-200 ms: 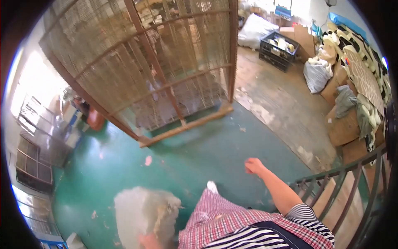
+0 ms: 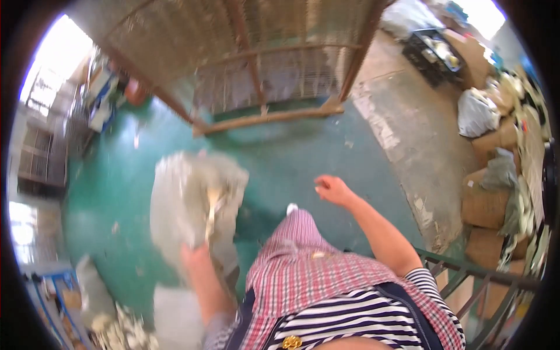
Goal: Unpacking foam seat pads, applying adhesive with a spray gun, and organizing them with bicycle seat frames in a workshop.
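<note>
My left hand (image 2: 197, 256) is closed on a large whitish plastic sack (image 2: 175, 198), which hangs beside my left leg over the green floor. A pale cream strip shows down the sack's side, and what the sack contains cannot be made out. My left fingers are partly blurred. Out in front of my body, my right hand (image 2: 333, 190) is loosely curled, with nothing seen in it and touching nothing. Below it, the tip of a white shoe (image 2: 292, 207) shows past my red checked apron (image 2: 315, 265).
Ahead stands a tall rack (image 2: 268, 114) with a brown frame. To the right are a black crate (image 2: 429, 58), a grey-white bag (image 2: 477, 114), cardboard boxes (image 2: 487, 198) and a dark railing (image 2: 466, 268). Cream pieces (image 2: 119, 332) lie in a heap at lower left.
The view has tipped downward. My left hand and the sack have come forward and higher in the picture. My right hand has moved inward to the left, its fingers slightly less tightly curled.
</note>
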{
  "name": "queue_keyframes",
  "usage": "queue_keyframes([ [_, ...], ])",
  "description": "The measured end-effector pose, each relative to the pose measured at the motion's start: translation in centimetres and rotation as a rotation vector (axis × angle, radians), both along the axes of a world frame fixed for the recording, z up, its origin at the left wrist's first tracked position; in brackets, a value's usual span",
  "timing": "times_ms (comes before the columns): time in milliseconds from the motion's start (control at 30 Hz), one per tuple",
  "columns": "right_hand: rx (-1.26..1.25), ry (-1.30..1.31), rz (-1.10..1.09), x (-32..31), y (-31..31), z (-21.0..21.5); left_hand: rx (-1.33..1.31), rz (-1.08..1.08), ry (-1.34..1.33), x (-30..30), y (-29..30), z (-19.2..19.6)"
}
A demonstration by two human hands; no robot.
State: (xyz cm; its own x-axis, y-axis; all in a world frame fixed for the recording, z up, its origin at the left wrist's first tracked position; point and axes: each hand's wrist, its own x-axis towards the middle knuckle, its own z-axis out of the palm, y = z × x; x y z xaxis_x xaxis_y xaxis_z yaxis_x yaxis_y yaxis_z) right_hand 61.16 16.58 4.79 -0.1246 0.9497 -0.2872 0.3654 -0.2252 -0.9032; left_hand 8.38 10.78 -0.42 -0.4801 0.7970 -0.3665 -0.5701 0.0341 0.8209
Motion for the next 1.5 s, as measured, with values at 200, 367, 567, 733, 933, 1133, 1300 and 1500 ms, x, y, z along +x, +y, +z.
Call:
queue_keyframes([
  [200, 0.126, -0.073, 0.273, -0.2, 5.3, 9.2, -0.364, 0.361, -0.437, 21.9, 10.0, 16.6],
  [367, 0.765, -0.334, 0.432, 2.8, 8.9, 10.3, -0.211, 0.357, -0.524, 26.0, 8.3, 19.4],
  [567, 1.17, -0.275, 0.753, 7.6, 12.2, 10.7, -0.211, 0.6, -0.428, 34.2, -0.2, 21.1],
  [733, 1.226, -0.209, 1.087, 13.4, 3.3, 10.2, -0.592, 0.049, 0.96, 40.9, -10.3, 20.7],
  [933, 0.949, -0.274, 1.031, 20.9, -5.2, 7.2, -0.356, 0.474, 0.211, 48.8, -7.5, 25.4],
  [1133, 0.671, -0.529, 0.859, 26.2, -3.3, 8.8, -0.525, 0.132, 1.231, 48.7, -10.8, 20.0],
  [1300, 0.73, -0.098, 0.596, 35.1, -1.7, 16.7, -0.062, 0.478, -0.098, 57.3, -2.0, 29.5],
  [1500, 0.844, 0.028, 0.41, 52.4, 0.3, 22.4, 0.148, 0.174, -0.005, 69.1, 4.9, 29.2],
])
